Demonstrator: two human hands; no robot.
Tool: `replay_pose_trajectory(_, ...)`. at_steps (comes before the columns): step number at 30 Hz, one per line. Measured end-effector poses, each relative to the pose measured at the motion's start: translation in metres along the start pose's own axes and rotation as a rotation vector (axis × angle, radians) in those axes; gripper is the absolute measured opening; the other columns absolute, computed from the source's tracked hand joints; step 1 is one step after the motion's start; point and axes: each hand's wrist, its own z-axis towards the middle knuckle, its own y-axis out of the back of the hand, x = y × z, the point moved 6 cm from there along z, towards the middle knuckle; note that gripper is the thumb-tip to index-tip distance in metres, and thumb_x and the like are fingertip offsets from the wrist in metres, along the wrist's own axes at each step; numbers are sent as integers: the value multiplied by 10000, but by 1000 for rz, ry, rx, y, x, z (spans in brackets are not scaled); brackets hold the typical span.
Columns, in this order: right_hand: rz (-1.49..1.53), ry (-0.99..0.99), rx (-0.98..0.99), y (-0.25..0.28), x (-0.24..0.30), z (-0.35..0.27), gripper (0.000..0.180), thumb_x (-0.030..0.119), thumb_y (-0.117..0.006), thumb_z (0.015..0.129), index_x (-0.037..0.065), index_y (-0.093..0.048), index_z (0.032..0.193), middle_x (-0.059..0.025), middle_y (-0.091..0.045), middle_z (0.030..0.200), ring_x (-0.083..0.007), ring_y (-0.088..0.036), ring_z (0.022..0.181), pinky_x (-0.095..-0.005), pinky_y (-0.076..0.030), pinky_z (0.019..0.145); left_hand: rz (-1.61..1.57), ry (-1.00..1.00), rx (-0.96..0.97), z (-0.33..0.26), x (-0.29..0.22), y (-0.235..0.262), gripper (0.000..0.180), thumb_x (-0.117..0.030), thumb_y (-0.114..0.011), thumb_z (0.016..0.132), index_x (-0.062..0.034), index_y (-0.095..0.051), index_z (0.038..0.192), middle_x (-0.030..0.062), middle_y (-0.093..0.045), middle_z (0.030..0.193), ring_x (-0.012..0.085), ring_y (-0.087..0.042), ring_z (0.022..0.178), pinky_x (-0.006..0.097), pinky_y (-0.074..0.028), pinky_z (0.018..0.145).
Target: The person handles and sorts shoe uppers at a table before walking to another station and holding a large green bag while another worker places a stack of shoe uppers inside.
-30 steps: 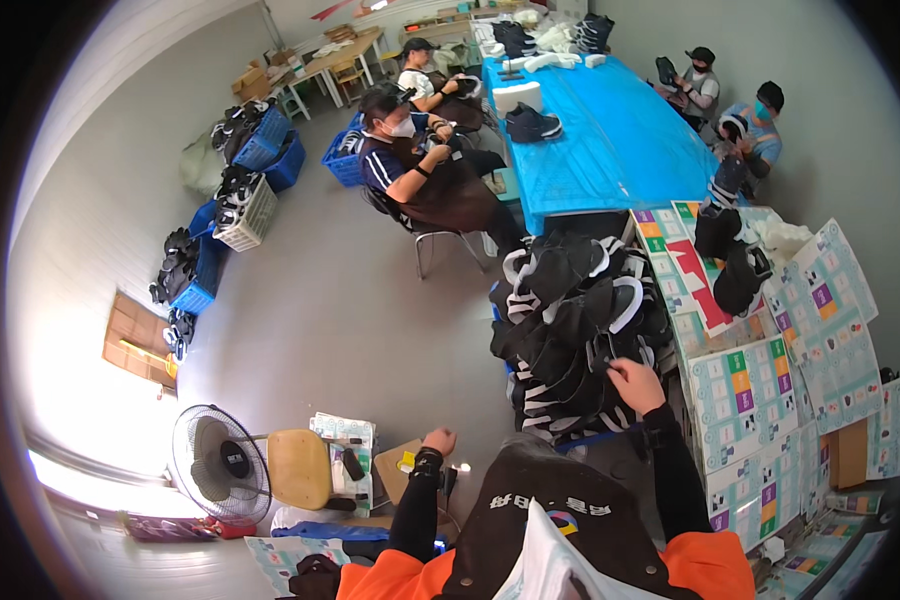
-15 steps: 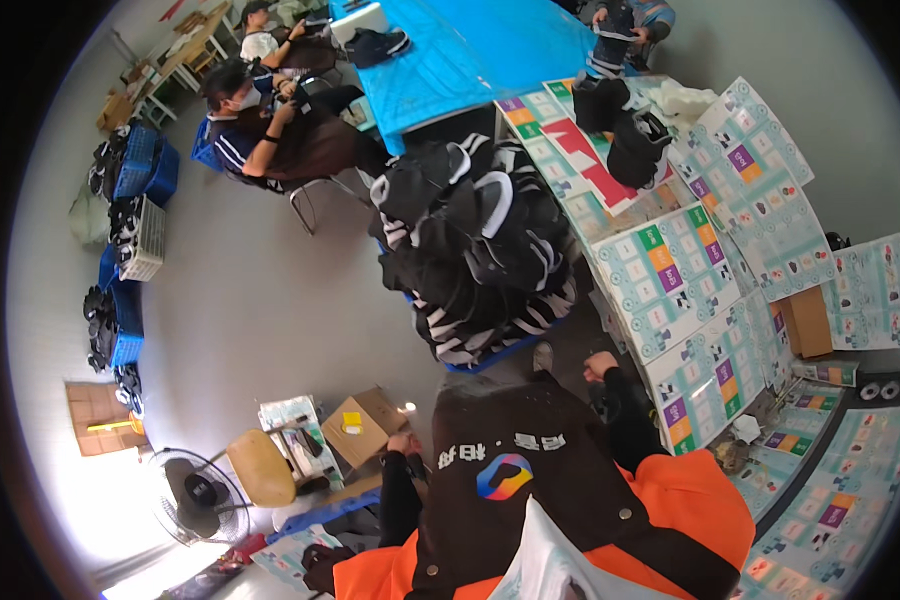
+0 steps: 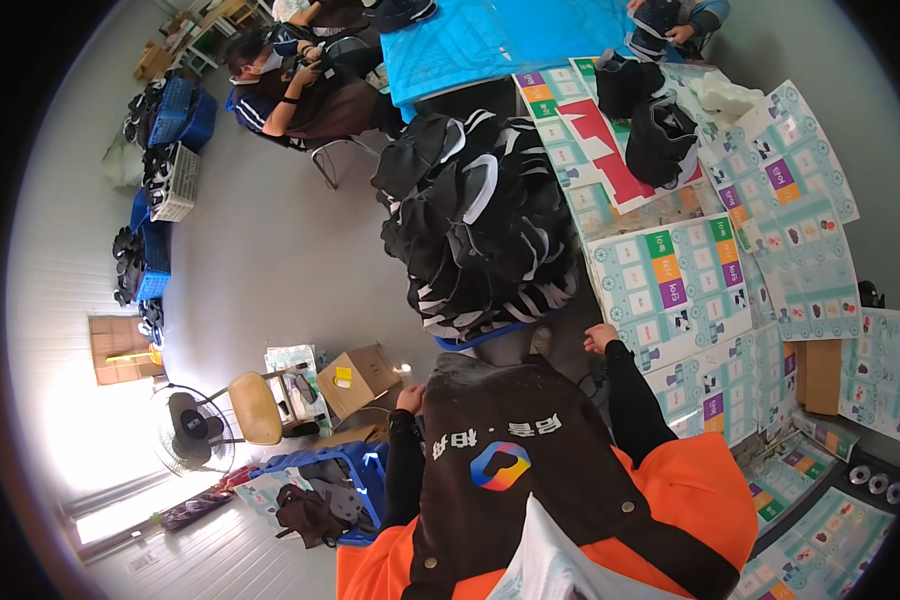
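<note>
Since a second ago the view has swung: the garment pile (image 3: 485, 225) now sits upper centre rather than centre right, so the work is shifting. The left hand (image 3: 408, 398) and right hand (image 3: 600, 336) grip the dark apron's (image 3: 510, 450) top corners, fingers clamped. Apron lies lower centre, long axis running bottom to top.

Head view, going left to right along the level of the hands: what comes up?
Standing fan → tan chair → cardboard box → left hand → right hand → colourful printed sheets → brown cardboard.
</note>
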Motion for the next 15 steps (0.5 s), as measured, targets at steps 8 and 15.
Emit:
replay_pose_trajectory(8,125,-97,-10,-12,-35,5,238,214,-593,968,54,-645,1137,-132,-726,836,-200,-688,589,-298,-464,431,346,-47,313,24,11,5,363,-375,-597,865,-139,-729,1107,167,-728,989,379,-698,907,471,-572,818)
replay_pose_trajectory(15,122,-64,-29,-9,-31,11,280,208,-577,969,21,-659,1160,-125,-739,847,-202,-693,593,-314,-494,455,343,-12,215,78,8,6,329,-328,-584,900,-74,-733,1047,184,-733,998,380,-685,976,440,-542,851)
